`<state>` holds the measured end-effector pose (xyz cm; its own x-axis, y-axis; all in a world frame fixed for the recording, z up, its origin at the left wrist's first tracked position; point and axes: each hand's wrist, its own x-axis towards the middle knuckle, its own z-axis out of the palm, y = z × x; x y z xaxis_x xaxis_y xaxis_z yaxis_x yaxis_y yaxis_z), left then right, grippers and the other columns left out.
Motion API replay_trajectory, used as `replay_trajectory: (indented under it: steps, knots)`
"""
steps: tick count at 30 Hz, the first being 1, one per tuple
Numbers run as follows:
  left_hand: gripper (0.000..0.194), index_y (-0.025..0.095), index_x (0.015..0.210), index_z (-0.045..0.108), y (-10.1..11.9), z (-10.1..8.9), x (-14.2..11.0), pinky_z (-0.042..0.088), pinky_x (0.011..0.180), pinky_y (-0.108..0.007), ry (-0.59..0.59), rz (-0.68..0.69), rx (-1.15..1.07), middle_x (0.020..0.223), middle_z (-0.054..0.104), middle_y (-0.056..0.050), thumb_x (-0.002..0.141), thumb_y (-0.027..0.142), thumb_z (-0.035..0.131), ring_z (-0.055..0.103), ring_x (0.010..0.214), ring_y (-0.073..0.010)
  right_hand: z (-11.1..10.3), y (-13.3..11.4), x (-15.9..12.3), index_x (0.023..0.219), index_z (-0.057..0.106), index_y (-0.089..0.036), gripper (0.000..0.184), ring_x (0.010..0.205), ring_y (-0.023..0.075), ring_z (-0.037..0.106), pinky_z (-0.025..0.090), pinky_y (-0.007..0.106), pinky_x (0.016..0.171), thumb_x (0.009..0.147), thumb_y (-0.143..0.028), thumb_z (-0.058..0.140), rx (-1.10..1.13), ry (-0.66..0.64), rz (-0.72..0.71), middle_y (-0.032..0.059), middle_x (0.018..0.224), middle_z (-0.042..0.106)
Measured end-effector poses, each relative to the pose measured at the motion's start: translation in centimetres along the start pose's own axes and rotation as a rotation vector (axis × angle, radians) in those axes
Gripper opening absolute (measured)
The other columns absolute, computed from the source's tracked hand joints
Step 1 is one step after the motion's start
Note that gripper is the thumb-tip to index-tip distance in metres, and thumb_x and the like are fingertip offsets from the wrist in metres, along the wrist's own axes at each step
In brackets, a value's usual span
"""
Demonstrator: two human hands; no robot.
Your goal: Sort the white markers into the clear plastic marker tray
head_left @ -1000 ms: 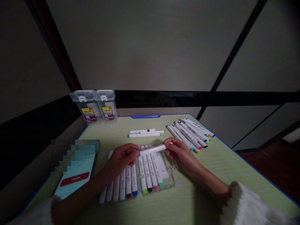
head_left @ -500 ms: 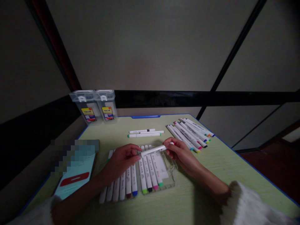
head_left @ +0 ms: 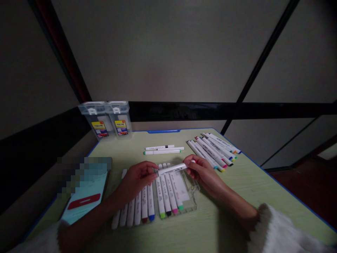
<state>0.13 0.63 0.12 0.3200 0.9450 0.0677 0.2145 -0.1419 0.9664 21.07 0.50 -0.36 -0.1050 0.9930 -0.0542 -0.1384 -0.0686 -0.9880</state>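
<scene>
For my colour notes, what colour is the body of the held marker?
The held marker has a white body with dark print; see the head view.

Dim throughout, darkest toward the left and the far right corner. Lit from out of view, leaving the table (head_left: pixel 252 182) brighter than the wall (head_left: pixel 163 59). Shadowed at near right, beneath the right forearm (head_left: pixel 234 200). Faintly reflective along the black band (head_left: pixel 184 111). Pixelated over part of the blue-green item (head_left: pixel 88 188) at left. Stretched toward the edges, too soft to read lettering on the markers (head_left: pixel 160 195).
</scene>
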Motion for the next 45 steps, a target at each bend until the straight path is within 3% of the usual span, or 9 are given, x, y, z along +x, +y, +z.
replay_trajectory:
  steps: [19, 29, 38, 45]
  knots:
    - [0.017, 0.015, 0.081, 0.053, 0.6, -0.2, -0.2, 0.032, 0.048, -0.020, 0.084, 0.016, -0.096, 0.051, 0.044, 0.008, 0.066, 0.023, 0.053, 0.041, 0.047, -0.0072, -0.1, 0.1, -0.1, 0.068, 0.051, -0.017, 0.013, 0.043, 0.0055, 0.034, 0.020, 0.021, 0.041, 0.072, -0.028, 0.055, -0.071, -0.073, -0.032, -0.0045, 0.050, 0.046]
    - [0.023, 0.015, 0.088, 0.048, 0.9, -0.1, -0.3, 0.030, 0.047, -0.020, 0.120, -0.008, -0.159, 0.053, 0.046, 0.008, 0.067, 0.024, 0.055, 0.042, 0.049, -0.0079, 0.2, -0.3, -0.3, 0.067, 0.053, -0.015, 0.013, 0.042, 0.0055, 0.031, 0.017, 0.022, 0.042, 0.069, -0.028, 0.057, -0.105, -0.115, -0.029, -0.0043, 0.050, 0.046]
    - [0.031, 0.017, 0.097, 0.044, 1.0, 0.2, -0.3, 0.029, 0.046, -0.019, 0.203, -0.028, -0.243, 0.059, 0.050, 0.007, 0.069, 0.023, 0.056, 0.043, 0.048, -0.0070, 0.1, -0.4, -0.4, 0.071, 0.056, -0.013, 0.013, 0.049, 0.0072, 0.037, 0.022, 0.023, 0.045, 0.065, -0.024, 0.060, -0.190, -0.216, -0.069, -0.0030, 0.055, 0.046]
    - [0.038, 0.017, 0.104, 0.042, 1.0, 0.0, -0.3, 0.038, 0.054, -0.021, 0.191, -0.037, -0.265, 0.081, 0.058, 0.001, 0.070, 0.022, 0.057, 0.057, 0.064, -0.0108, 0.2, -0.2, -0.3, 0.075, 0.055, -0.013, 0.015, 0.050, 0.0072, 0.039, 0.024, 0.022, 0.046, 0.065, -0.022, 0.062, -0.153, -0.294, -0.090, -0.0033, 0.056, 0.046]
